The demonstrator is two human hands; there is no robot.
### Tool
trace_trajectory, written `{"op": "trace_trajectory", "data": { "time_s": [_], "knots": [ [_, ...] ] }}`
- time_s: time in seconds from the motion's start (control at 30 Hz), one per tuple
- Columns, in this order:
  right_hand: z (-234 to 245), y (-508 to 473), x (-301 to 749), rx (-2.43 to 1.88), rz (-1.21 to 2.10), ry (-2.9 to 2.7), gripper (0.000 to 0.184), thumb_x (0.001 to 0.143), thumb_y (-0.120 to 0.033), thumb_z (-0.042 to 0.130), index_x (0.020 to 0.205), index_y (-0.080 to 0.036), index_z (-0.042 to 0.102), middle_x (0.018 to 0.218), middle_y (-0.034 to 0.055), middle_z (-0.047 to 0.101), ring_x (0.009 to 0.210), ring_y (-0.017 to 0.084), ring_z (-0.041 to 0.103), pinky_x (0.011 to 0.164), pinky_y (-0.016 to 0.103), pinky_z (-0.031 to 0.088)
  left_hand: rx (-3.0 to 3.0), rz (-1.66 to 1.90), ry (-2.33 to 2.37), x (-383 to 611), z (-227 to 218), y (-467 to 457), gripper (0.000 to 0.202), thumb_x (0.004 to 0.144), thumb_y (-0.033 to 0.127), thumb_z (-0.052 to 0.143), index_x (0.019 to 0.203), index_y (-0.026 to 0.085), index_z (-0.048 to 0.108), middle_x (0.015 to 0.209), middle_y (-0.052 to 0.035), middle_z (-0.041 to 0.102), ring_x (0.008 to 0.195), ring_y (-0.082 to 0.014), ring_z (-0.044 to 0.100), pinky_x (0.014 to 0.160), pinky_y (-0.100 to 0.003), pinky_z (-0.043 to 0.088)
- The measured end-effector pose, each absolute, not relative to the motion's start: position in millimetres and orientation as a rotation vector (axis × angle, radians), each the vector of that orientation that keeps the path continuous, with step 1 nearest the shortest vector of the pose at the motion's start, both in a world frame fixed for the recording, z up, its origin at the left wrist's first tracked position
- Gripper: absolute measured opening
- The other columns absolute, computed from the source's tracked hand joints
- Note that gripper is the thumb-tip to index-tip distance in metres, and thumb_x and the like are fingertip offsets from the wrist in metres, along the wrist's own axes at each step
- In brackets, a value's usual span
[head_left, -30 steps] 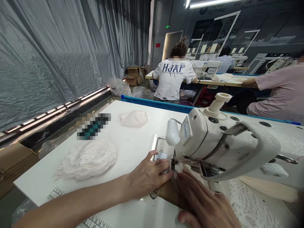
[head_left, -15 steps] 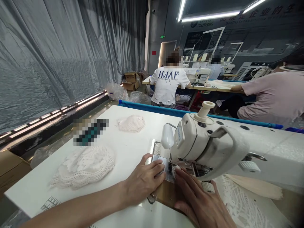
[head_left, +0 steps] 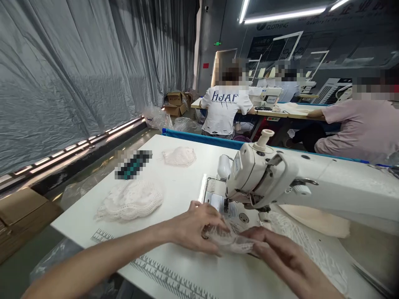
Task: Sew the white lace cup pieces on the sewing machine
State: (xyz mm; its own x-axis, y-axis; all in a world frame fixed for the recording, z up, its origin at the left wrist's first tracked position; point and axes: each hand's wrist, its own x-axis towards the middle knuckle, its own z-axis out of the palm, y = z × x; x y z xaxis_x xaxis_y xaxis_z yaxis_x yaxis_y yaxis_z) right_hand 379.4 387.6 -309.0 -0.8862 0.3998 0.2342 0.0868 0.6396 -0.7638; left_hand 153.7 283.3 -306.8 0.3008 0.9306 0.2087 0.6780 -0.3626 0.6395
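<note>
My left hand point(head_left: 196, 226) and my right hand point(head_left: 277, 253) both pinch a small piece of pale lace fabric point(head_left: 232, 241) just above the white table point(head_left: 174, 182), in front of the needle of the white sewing machine point(head_left: 280, 178). The left fingers curl round the piece's left end. On its right end the right fingertips are closed. More white lace point(head_left: 299, 241) trails under the machine arm to the right.
A heap of white knitted pieces point(head_left: 131, 201) lies at the left of the table and a smaller piece point(head_left: 180, 156) farther back. A printed ruler point(head_left: 162, 272) runs along the near edge. Cardboard boxes point(head_left: 21, 214) stand at the left. Other people sit at machines behind.
Both hands have drawn back from the presser foot toward me, lifting the small lace piece off the needle plate. Earlier they lay flat, pressing the fabric at the needle.
</note>
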Motion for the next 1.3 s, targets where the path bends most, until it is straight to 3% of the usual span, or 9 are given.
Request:
{"op": "trace_trajectory", "data": {
  "time_s": [0.1, 0.2, 0.37, 0.53, 0.67, 0.77, 0.87, 1.1, 1.3],
  "knots": [
    [-302, 377, 392, -0.564, 1.416, -2.294, 0.028, 0.091, -0.043, 0.043, 0.082, -0.022, 0.059, 0.074, 0.0029, 0.059, 0.068, 0.017, 0.057, 0.059, 0.026, 0.048, 1.481, 0.970, 1.184, 171, -304, 264, 0.025, 0.078, 0.035, 0.066, 0.091, 0.014, 0.068, 0.096, -0.0072, 0.064, 0.094, -0.0202, 0.058, 0.087, -0.036, 0.043],
    [-300, 367, 402, -0.529, 1.523, -2.303, 0.030, 0.091, -0.046, 0.042, 0.083, -0.023, 0.058, 0.074, 0.0014, 0.056, 0.067, 0.016, 0.056, 0.057, 0.024, 0.048, 1.078, 1.102, 0.988, 189, -302, 244, 0.028, 0.075, 0.035, 0.070, 0.090, 0.011, 0.068, 0.091, -0.0068, 0.064, 0.087, -0.0174, 0.058, 0.083, -0.031, 0.045],
    [-307, 362, 417, -0.475, 1.026, -2.649, 0.028, 0.086, -0.047, 0.051, 0.105, -0.028, 0.059, 0.101, 0.0034, 0.065, 0.092, 0.021, 0.062, 0.078, 0.031, 0.051, 1.023, 1.168, 1.016, 203, -294, 215, 0.034, 0.071, 0.040, 0.074, 0.078, 0.008, 0.068, 0.068, -0.0016, 0.058, 0.064, -0.0099, 0.051, 0.061, -0.020, 0.039],
    [-312, 341, 427, -0.575, 0.787, -2.640, 0.032, 0.088, -0.049, 0.049, 0.111, -0.029, 0.057, 0.102, 0.0035, 0.068, 0.087, 0.019, 0.065, 0.070, 0.027, 0.054, 1.011, 1.161, 1.007, 207, -291, 188, 0.033, 0.072, 0.040, 0.073, 0.084, 0.009, 0.071, 0.077, -0.0054, 0.065, 0.071, -0.0124, 0.057, 0.068, -0.022, 0.043],
    [-299, 295, 420, -0.423, 1.092, -2.584, 0.060, 0.067, -0.061, 0.067, 0.117, -0.031, 0.056, 0.111, 0.0018, 0.065, 0.099, 0.022, 0.061, 0.082, 0.029, 0.051, 0.959, 1.117, 0.980, 215, -298, 167, 0.035, 0.071, 0.039, 0.074, 0.090, 0.010, 0.073, 0.079, -0.0087, 0.070, 0.071, -0.0141, 0.061, 0.071, -0.023, 0.046],
    [-292, 271, 414, -0.443, 1.357, -2.588, 0.041, 0.069, -0.059, 0.067, 0.088, -0.023, 0.067, 0.083, -0.0004, 0.067, 0.079, 0.018, 0.062, 0.069, 0.025, 0.050, 0.907, 1.132, 1.001, 217, -305, 151, 0.033, 0.071, 0.037, 0.075, 0.092, 0.012, 0.073, 0.080, -0.0081, 0.071, 0.071, -0.0130, 0.062, 0.071, -0.022, 0.046],
    [-295, 260, 414, -0.332, 1.567, -2.588, 0.039, 0.075, -0.056, 0.064, 0.069, -0.018, 0.066, 0.067, -0.0013, 0.063, 0.066, 0.014, 0.057, 0.060, 0.023, 0.045, 0.803, 1.090, 0.974, 218, -313, 135, 0.034, 0.067, 0.036, 0.078, 0.089, 0.011, 0.073, 0.076, -0.0084, 0.071, 0.070, -0.0129, 0.063, 0.071, -0.021, 0.047],
    [-303, 243, 421, -0.230, 1.608, -2.645, 0.020, 0.079, -0.038, 0.067, 0.074, -0.018, 0.069, 0.068, -0.0014, 0.064, 0.063, 0.011, 0.057, 0.056, 0.020, 0.043, 0.662, 0.977, 0.977, 234, -343, 116, 0.041, 0.054, 0.038, 0.085, 0.082, 0.011, 0.074, 0.075, -0.0078, 0.071, 0.064, -0.0133, 0.062, 0.067, -0.024, 0.049],
    [-312, 240, 437, -0.146, 1.588, -2.764, 0.018, 0.081, -0.037, 0.064, 0.078, -0.021, 0.070, 0.067, -0.0032, 0.062, 0.063, 0.011, 0.054, 0.060, 0.022, 0.042, 0.614, 0.968, 1.028, 240, -357, 109, 0.042, 0.050, 0.044, 0.085, 0.078, 0.013, 0.075, 0.074, -0.0066, 0.072, 0.064, -0.0142, 0.062, 0.067, -0.025, 0.048]
  ]
}}
